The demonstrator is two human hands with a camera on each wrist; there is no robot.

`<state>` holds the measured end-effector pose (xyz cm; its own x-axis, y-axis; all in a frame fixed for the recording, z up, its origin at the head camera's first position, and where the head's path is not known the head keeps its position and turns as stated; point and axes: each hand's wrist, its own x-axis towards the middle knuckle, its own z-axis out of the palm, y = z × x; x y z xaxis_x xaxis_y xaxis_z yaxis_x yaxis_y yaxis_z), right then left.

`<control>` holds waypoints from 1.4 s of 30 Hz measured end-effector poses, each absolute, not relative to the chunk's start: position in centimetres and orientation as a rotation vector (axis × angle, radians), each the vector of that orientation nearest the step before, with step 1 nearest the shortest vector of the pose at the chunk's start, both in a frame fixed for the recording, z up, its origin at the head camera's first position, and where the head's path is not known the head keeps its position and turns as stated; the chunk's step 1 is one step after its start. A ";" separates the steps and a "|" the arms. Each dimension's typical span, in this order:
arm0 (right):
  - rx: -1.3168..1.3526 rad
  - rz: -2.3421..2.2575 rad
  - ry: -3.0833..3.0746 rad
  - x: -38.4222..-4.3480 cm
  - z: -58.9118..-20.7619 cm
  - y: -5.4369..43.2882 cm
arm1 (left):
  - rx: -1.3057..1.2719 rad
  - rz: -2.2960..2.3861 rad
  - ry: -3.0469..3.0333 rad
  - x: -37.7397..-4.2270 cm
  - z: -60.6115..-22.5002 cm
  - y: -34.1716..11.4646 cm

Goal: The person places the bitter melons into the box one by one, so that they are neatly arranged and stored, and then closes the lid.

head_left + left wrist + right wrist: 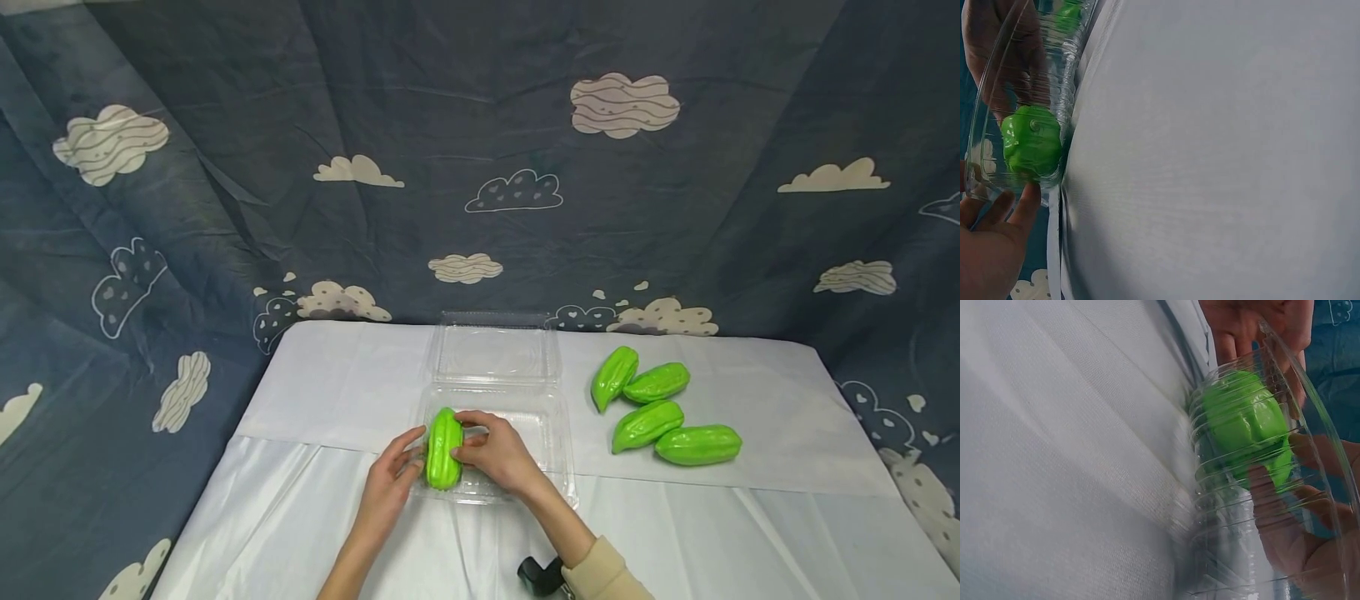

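Head view: a person works at a table covered with a white cloth point(315, 517), set against a dark blue backdrop printed with clouds point(480, 167). A clear plastic clamshell container point(551, 433) lies open at the table's centre, its lid point(495, 350) folded back flat toward the backdrop. A ridged green toy gourd point(443, 447) lies lengthwise in the left part of the container's tray. The left hand point(392, 483) meets the gourd from the left, fingers lightly curled against its side; the right hand point(498, 452) meets it from the right, fingertips pinched on its upper flank. Both hands thus hold the same gourd between them.

Four more green gourds point(663, 408) lie in a loose cluster on the cloth to the right of the container, well apart from the hands. A small black object point(538, 575), probably part of a wrist-worn camera, shows near the right sleeve.

Left wrist view: the gourd point(1032, 144) is seen end-on through the ribbed clear wall point(1063, 94), the left hand's fingers point(1022, 203) just beneath it.

Right wrist view: the gourd point(1244, 425) sits behind the ribbed wall point(1210, 487), with the right hand's fingers point(1279, 519) seen through the plastic.
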<state>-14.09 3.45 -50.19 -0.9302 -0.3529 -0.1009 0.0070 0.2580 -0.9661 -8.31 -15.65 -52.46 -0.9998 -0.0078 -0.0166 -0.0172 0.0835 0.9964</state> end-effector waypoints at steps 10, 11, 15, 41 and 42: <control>-0.279 -1.781 2.214 -13.7 -49.7 4.4 | -0.051 2.117 2.314 -8.3 -52.6 -15.6; -0.274 -1.786 2.211 -13.7 -49.7 4.5 | -0.048 2.118 2.314 -8.3 -52.6 -15.6; -0.261 -1.821 2.191 -13.6 -49.7 4.8 | -0.033 2.124 2.313 -8.2 -52.4 -15.5; -0.443 -1.909 2.271 -11.6 -47.1 9.2 | -0.032 2.086 2.364 -8.2 -52.3 -15.3; -0.456 -1.913 2.278 -11.5 -47.0 9.5 | -0.033 2.085 2.366 -8.2 -52.3 -15.3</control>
